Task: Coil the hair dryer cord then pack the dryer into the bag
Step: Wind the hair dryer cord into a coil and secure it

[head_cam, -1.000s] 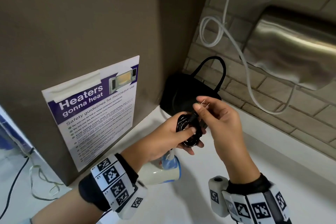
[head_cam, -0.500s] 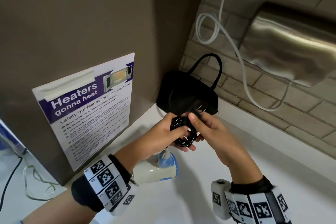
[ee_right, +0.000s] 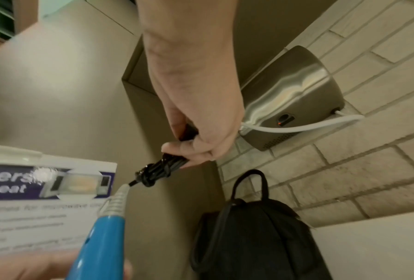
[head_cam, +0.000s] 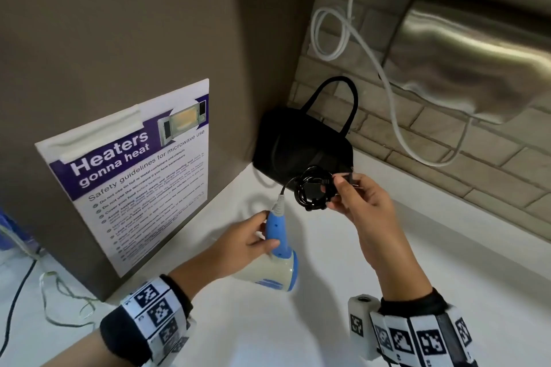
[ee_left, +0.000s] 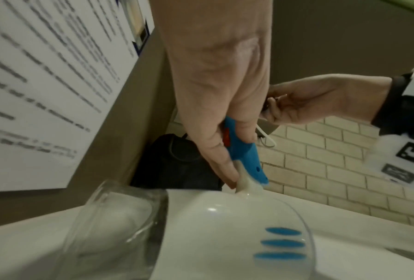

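A cream and blue hair dryer (head_cam: pixel 274 274) (ee_left: pixel 225 236) lies on the white counter (head_cam: pixel 343 292). My left hand (head_cam: pixel 253 240) (ee_left: pixel 222 117) grips its blue handle (head_cam: pixel 275 231) (ee_left: pixel 243 151) (ee_right: pixel 100 246). The black cord sits wound into a tight coil (head_cam: pixel 313 189) (ee_right: pixel 160 171). My right hand (head_cam: pixel 351 197) (ee_right: pixel 196 140) pinches that coil at its right side, with the plug end by the fingers. A black bag (head_cam: pixel 301 146) (ee_right: pixel 256 236) (ee_left: pixel 174 163) with loop handles stands in the corner just behind the coil.
A brown box with a microwave safety poster (head_cam: pixel 131 170) stands at the left. A steel hand dryer (head_cam: pixel 477 59) hangs on the brick wall, its white cable (head_cam: pixel 384 74) looping down. Loose wires (head_cam: pixel 56 298) lie at the far left.
My left hand let go of the coil and dropped to grip the dryer's blue handle. The right hand now holds the coil alone, a little further right.
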A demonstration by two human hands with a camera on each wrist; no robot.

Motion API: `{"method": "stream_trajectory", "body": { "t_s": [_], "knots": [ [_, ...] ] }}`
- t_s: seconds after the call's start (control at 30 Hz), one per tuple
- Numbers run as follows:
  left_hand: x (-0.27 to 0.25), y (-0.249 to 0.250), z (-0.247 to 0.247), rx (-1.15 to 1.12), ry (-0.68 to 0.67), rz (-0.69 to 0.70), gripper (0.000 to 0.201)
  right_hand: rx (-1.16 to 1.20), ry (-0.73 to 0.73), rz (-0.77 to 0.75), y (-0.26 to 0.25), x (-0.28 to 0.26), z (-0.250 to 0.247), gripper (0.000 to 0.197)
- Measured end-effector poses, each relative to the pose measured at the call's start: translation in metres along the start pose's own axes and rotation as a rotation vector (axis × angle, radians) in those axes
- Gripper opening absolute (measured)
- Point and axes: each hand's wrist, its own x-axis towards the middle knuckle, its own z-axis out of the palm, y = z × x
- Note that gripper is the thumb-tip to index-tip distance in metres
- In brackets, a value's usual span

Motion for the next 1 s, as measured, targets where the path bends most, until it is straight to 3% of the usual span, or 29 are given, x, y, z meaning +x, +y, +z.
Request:
{"method": "stream_trajectory", "body": {
  "t_s": [0.2, 0.37, 0.63, 0.83, 1.0],
  "knots": [
    [0.029, -0.007, 0.035, 0.043, -0.071, -0.171, 0.022, -0.024, 0.133, 0.184, 0.051, 0.004, -0.033, 0.013],
    [0.044, -0.012, 0.069, 0.094, -0.165, -0.308, 0.03, -0.024, 0.212, 0.387, 0.104, -0.002, -0.064, 0.013],
    [0.053, -0.008, 0.098, 0.085, -0.213, -0.499, 0.035, -0.142, 0.26, 0.533, 0.145, -0.018, -0.091, 0.014],
    [0.056, -0.015, 0.105, 0.097, -0.207, -0.543, 0.04, -0.21, 0.285, 0.569, 0.157, -0.022, -0.102, 0.014],
    [0.058, -0.018, 0.101, 0.231, -0.211, -0.497, 0.043, -0.246, 0.23, 0.577, 0.147, -0.028, -0.108, 0.023]
  ]
}}
